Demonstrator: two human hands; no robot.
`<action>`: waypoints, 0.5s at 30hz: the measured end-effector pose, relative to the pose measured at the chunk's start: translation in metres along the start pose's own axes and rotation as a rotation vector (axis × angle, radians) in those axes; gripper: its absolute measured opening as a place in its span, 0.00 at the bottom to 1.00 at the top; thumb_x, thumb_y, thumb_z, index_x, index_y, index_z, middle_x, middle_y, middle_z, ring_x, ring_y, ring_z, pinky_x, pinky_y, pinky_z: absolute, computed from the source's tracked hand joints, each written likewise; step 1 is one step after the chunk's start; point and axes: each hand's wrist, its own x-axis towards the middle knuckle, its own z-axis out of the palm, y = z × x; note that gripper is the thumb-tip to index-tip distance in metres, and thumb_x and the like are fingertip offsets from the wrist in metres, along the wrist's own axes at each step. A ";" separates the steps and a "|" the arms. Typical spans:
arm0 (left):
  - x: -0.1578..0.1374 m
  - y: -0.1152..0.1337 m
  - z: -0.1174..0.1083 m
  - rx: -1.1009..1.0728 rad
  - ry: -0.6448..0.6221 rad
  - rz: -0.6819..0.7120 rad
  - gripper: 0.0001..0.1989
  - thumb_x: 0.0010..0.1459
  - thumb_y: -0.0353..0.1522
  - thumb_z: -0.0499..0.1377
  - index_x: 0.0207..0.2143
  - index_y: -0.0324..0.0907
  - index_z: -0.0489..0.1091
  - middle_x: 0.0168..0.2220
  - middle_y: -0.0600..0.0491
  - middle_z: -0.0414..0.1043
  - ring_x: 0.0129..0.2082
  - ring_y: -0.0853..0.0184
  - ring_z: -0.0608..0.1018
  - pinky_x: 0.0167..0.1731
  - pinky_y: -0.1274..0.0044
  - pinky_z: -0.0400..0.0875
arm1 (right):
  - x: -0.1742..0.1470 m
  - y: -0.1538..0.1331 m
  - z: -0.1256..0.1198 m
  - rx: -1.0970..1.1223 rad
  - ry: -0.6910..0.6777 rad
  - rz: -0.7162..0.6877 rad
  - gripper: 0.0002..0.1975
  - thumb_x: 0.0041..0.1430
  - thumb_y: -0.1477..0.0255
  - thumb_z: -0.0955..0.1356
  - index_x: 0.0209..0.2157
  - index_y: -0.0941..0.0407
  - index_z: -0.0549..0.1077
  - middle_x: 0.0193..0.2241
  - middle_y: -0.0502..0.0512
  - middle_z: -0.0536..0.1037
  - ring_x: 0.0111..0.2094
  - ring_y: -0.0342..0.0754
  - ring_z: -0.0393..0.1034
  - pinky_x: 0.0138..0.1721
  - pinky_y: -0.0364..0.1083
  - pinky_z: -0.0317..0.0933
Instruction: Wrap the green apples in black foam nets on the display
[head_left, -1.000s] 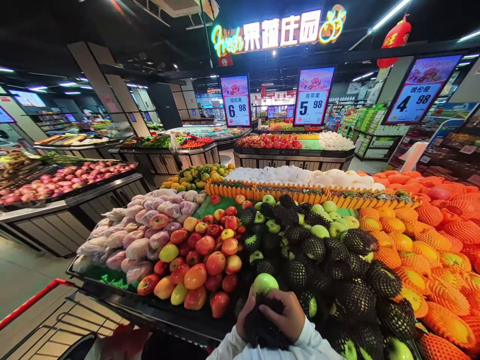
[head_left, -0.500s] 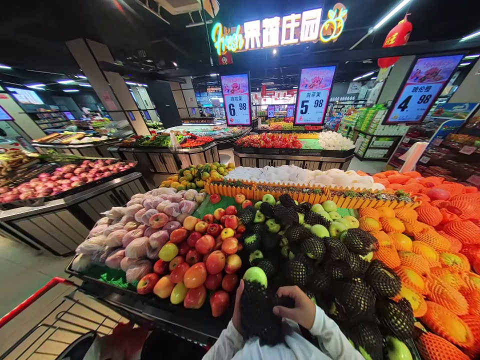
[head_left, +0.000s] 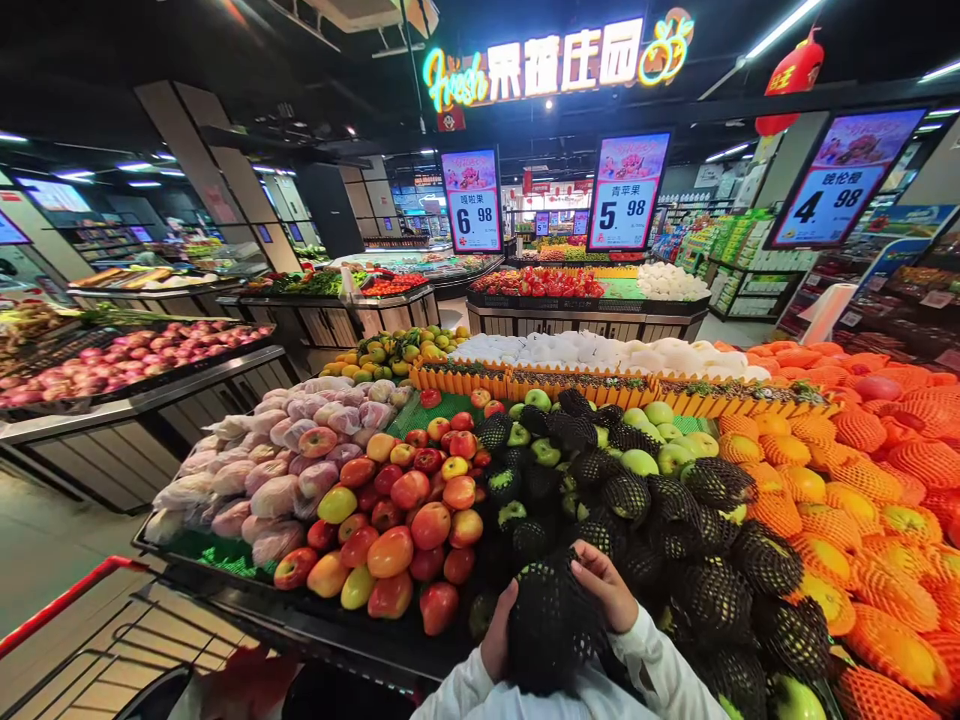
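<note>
Low in the middle of the head view, a green apple in a black foam net point(head_left: 553, 628) is between my hands, close to my body. The net covers nearly all of the apple, with only faint green showing through its mesh. My left hand point(head_left: 498, 632) presses against its left side, thumb up. On the right, the thumb and fingers of my right hand point(head_left: 606, 588) pinch the net's upper edge. Bare red apples point(head_left: 390, 550) lie to the left, and more green apples in black nets point(head_left: 709, 595) are heaped to the right.
Apples in thin wrapping point(head_left: 274, 500) lie at the left of the stand, oranges in orange nets point(head_left: 892, 600) at the right. A shopping cart with a red handle point(head_left: 67, 600) stands at lower left. Behind a yellow picket edging point(head_left: 540, 385) sit white-wrapped fruits point(head_left: 600, 352).
The black net now covers the green apple's top, which was bare before. My right hand has moved up to the net's upper edge; both hands shifted slightly right.
</note>
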 end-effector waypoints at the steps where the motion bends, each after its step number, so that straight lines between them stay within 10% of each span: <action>1: 0.000 0.001 0.003 0.024 -0.007 -0.004 0.29 0.37 0.53 0.72 0.33 0.39 0.80 0.44 0.44 0.80 0.57 0.49 0.74 0.64 0.62 0.60 | 0.000 -0.002 0.001 -0.019 -0.001 -0.003 0.26 0.40 0.50 0.77 0.24 0.56 0.68 0.19 0.44 0.63 0.23 0.38 0.53 0.27 0.41 0.51; 15: -0.004 0.007 0.000 0.201 -0.045 -0.037 0.30 0.40 0.51 0.72 0.36 0.35 0.79 0.40 0.43 0.81 0.55 0.50 0.76 0.63 0.63 0.62 | 0.007 0.011 0.008 -0.135 0.191 -0.054 0.29 0.42 0.44 0.74 0.27 0.57 0.69 0.21 0.45 0.65 0.25 0.39 0.56 0.28 0.41 0.52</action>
